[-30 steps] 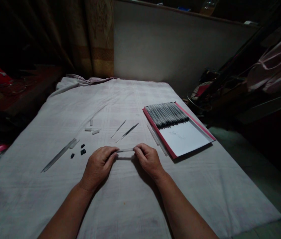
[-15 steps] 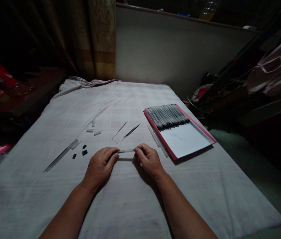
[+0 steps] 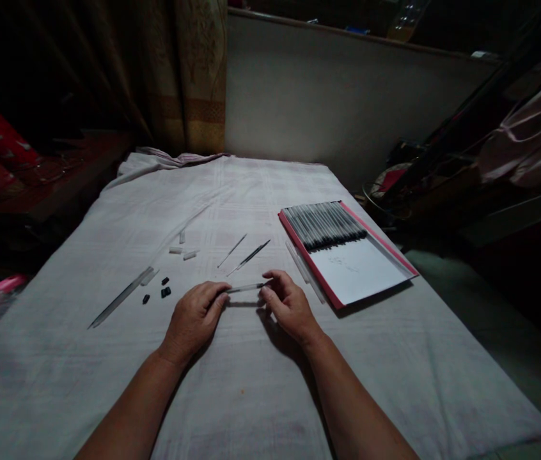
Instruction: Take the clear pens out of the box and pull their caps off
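My left hand [image 3: 195,317] and my right hand [image 3: 289,306] both pinch a clear pen barrel [image 3: 245,288], one at each end, just above a white cloth [image 3: 251,383]. The right thumb and fingers close on the barrel's dark tip end. Two thin pen refills [image 3: 245,253] lie on the cloth just beyond the hands. Several small black caps [image 3: 162,291] and a long clear pen barrel [image 3: 119,298] lie to the left of my left hand.
A pink-edged tray [image 3: 371,268] at the right holds a row of several pens [image 3: 324,224] and white paper. Small clear pen pieces [image 3: 183,252] lie further back. Another clear barrel [image 3: 302,268] lies beside the tray. Clutter stands at both sides; a curtain hangs behind.
The right hand's fingers have shifted on the barrel's end, with its dark tip now showing. The left hand keeps its grip. The view has shifted slightly.
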`<state>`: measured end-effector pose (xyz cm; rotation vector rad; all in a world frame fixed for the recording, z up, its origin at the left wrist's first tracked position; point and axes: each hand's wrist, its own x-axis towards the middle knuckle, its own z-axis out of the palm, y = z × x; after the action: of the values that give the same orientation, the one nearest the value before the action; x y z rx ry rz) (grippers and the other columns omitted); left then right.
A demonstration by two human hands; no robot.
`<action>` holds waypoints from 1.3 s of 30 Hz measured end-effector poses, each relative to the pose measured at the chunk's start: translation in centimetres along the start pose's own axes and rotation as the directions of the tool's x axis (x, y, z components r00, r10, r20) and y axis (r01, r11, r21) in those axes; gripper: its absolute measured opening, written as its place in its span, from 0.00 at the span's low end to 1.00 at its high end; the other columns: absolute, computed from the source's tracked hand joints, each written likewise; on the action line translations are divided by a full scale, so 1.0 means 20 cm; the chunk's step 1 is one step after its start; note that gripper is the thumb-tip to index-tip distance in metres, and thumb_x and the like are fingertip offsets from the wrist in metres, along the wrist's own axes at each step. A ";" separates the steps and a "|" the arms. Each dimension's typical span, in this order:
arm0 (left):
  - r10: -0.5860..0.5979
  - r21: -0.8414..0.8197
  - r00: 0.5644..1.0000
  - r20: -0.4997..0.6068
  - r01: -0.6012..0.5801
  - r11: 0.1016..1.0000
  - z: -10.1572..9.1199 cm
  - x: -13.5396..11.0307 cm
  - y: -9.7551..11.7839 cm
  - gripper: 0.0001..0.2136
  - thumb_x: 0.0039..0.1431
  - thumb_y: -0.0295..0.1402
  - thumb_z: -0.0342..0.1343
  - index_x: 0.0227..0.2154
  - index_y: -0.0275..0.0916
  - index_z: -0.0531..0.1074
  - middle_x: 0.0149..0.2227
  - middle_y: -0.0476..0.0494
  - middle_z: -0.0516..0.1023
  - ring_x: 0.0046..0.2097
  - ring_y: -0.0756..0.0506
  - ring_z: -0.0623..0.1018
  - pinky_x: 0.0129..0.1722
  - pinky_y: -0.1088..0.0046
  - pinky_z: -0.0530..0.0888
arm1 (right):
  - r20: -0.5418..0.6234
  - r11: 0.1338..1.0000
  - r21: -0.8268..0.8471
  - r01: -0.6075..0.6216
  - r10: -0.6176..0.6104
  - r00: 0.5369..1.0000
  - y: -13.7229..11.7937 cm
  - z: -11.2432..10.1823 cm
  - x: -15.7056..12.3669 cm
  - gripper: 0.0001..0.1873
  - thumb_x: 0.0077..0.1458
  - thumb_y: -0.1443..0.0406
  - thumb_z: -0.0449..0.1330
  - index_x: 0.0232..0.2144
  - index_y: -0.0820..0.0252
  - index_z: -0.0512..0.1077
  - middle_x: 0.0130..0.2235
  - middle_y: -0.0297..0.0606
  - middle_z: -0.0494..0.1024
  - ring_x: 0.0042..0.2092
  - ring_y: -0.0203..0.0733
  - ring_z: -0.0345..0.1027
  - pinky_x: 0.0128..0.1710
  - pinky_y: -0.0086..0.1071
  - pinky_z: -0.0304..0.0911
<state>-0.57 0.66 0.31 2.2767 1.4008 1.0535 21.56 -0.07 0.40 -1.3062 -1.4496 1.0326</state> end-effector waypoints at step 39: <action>-0.017 -0.069 1.000 -0.015 0.015 0.997 0.00 0.00 0.01 0.09 0.65 0.36 0.53 0.41 0.43 0.77 0.39 0.45 0.83 0.41 0.45 0.81 0.44 0.66 0.78 | -0.029 1.000 0.002 -0.002 0.002 1.000 -0.02 0.01 0.00 0.10 0.59 0.57 0.57 0.31 0.56 0.70 0.26 0.33 0.75 0.29 0.39 0.69 0.28 0.29 0.62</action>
<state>-0.43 0.53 0.45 2.2099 1.3644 1.0990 21.22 -0.01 0.67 -1.3166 -1.4251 1.0121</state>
